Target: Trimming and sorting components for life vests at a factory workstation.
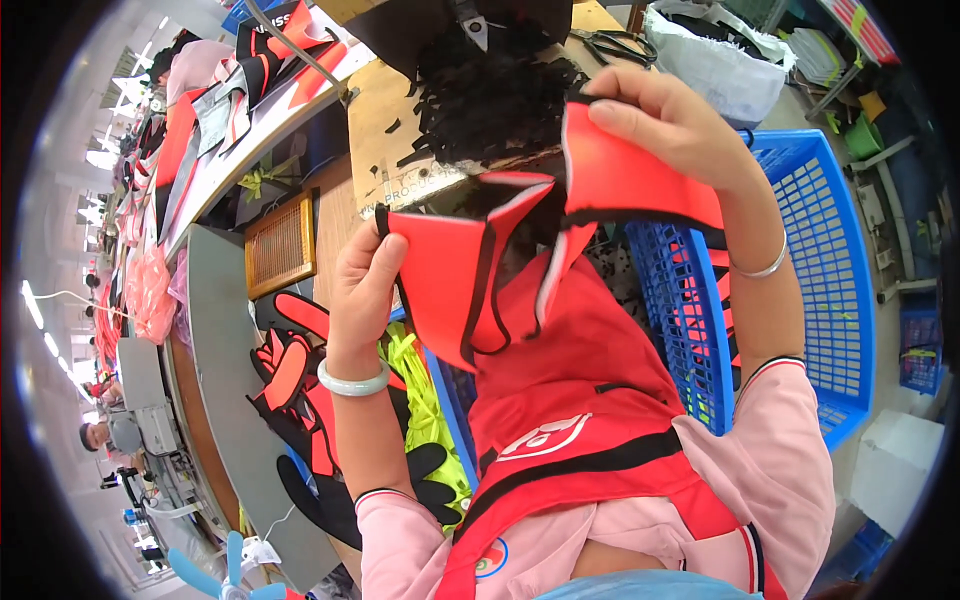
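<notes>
My left hand (365, 285) pinches the black-edged corner of a coral-red fabric piece (445, 265) between thumb and fingers. Higher up and to the right, my right hand (665, 125) grips another black-bound corner of coral-red fabric (625, 175). The fabric spreads between both hands, folded in the middle, with white edges and black binding showing. Whether it is one joined piece or two, I cannot tell. It hangs in front of my red apron (570, 350). Beyond it, a heap of black scraps (490, 90) covers a brown board (385, 125).
Metal snips (474, 32) and black-handled scissors (610, 45) lie by the scraps. A white sack (710, 60) stands behind. Blue plastic baskets (850, 290) sit at my right. Red-and-black pieces (290, 370) and yellow-green strips (415, 400) lie at left, near a grey panel (225, 360).
</notes>
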The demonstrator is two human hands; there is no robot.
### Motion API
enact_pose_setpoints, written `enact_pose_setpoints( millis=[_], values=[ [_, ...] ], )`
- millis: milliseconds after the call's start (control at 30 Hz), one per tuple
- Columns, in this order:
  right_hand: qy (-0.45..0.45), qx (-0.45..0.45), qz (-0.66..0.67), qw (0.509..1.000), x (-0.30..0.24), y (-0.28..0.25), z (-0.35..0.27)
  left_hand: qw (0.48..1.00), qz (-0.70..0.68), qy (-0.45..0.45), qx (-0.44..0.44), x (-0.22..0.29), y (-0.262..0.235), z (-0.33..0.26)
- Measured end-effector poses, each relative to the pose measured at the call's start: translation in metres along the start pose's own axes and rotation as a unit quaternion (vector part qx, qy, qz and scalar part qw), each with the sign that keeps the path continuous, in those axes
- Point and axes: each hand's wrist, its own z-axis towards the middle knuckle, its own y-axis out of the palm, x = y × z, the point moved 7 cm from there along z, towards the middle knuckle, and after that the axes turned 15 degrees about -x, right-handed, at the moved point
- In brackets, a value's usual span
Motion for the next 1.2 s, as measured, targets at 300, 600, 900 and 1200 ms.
enact_pose_setpoints(
  millis=[300,600,900,1200],
  values=[
    [0.014,0.063,0.189,0.98,0.029,0.066,-0.029,0.987,0.118,0.048,0.093,0.0,0.05,-0.013],
    [0.082,0.069,0.22,0.97,0.051,0.082,-0.053,0.966,0.188,0.06,0.167,0.018,0.045,-0.033],
    [0.031,0.136,0.17,0.976,0.018,0.052,-0.052,0.932,0.336,0.058,0.123,-0.006,0.064,-0.051],
    [-0.01,0.247,0.161,0.956,0.042,0.05,-0.038,0.897,0.438,-0.003,0.064,-0.026,0.094,-0.036]
  ],
)
